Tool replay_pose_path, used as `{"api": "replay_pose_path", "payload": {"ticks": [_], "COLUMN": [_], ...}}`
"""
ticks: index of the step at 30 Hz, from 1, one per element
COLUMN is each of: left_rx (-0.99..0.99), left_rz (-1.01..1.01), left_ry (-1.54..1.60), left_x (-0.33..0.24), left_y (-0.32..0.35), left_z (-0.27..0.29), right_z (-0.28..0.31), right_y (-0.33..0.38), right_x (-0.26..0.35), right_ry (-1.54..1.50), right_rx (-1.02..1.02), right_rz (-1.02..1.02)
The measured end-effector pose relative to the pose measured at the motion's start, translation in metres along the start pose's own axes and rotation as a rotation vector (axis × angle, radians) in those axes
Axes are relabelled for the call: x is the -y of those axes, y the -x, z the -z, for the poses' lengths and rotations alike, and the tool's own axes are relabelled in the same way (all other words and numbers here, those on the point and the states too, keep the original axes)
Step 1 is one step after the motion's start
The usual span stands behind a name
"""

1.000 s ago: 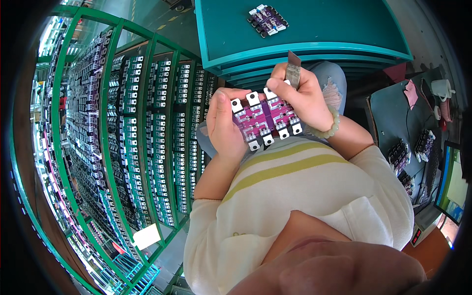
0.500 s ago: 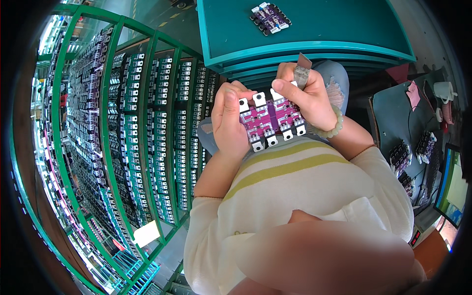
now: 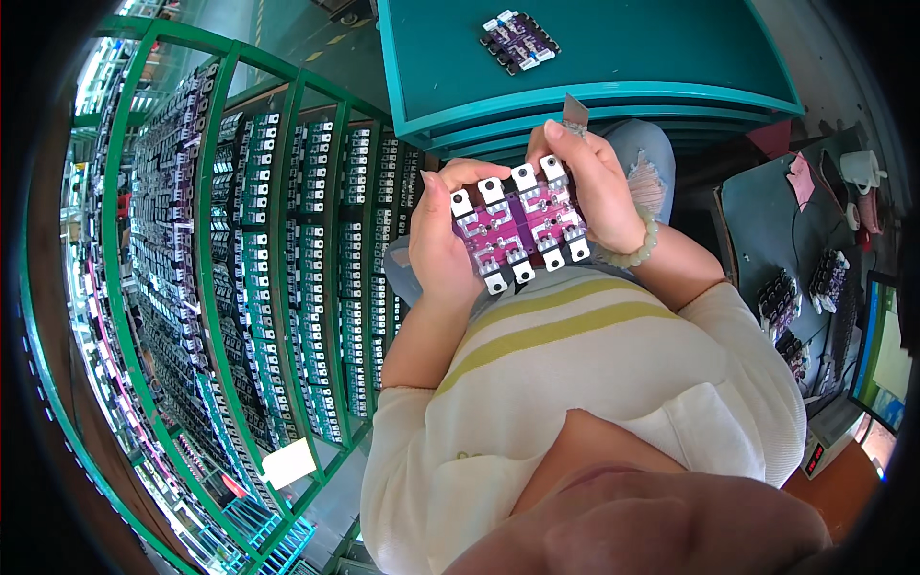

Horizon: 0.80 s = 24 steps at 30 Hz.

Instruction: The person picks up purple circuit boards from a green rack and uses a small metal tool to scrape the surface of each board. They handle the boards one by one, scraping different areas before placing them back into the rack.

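Purple circuit board [image 3: 522, 228] gripped between left hand [image 3: 443, 235] and right hand [image 3: 602, 192], fingers curled, grey strip [image 3: 575, 111] beyond the right's, droppable should grip slacken.

The left hand [image 3: 443, 235] is partly hidden behind the circuit board [image 3: 522, 226], the right hand [image 3: 602, 187] hides part of the metal strip [image 3: 575, 111], the table [image 3: 652, 53] beyond both is cut off, and parts [image 3: 261, 172] left of them are too small to tell.

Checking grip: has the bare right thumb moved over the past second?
Yes: the bare right thumb has moved forward, nearer the teal metal cabinet's front edge.
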<state>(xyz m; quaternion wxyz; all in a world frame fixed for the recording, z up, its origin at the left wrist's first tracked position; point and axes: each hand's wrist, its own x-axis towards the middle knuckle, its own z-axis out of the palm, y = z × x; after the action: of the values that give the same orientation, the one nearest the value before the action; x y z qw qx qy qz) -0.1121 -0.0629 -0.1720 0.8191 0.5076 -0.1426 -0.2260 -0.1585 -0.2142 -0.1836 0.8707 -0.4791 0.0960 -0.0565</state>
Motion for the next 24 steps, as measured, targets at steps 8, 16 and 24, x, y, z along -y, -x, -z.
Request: {"api": "replay_pose_path", "payload": {"ticks": [8,16,24], "left_rx": [-0.021,-0.021,-0.042], "left_rz": [0.014,0.092,0.076], "left_ry": [0.054,0.13,0.04], "left_x": [0.0033,-0.0013,-0.004], "left_y": [0.0015,-0.0006,-0.0024], "left_z": [0.0032,0.0002,-0.002], "right_z": [-0.004,-0.0005,-0.0032], "right_y": [0.0029,0.0009,0.0024], "right_x": [-0.001,-0.0022,0.002], "right_ry": [-0.057,-0.093,-0.056], "right_rx": [-0.065,-0.039,-0.051], "right_rz": [0.003,0.019,0.004]}}
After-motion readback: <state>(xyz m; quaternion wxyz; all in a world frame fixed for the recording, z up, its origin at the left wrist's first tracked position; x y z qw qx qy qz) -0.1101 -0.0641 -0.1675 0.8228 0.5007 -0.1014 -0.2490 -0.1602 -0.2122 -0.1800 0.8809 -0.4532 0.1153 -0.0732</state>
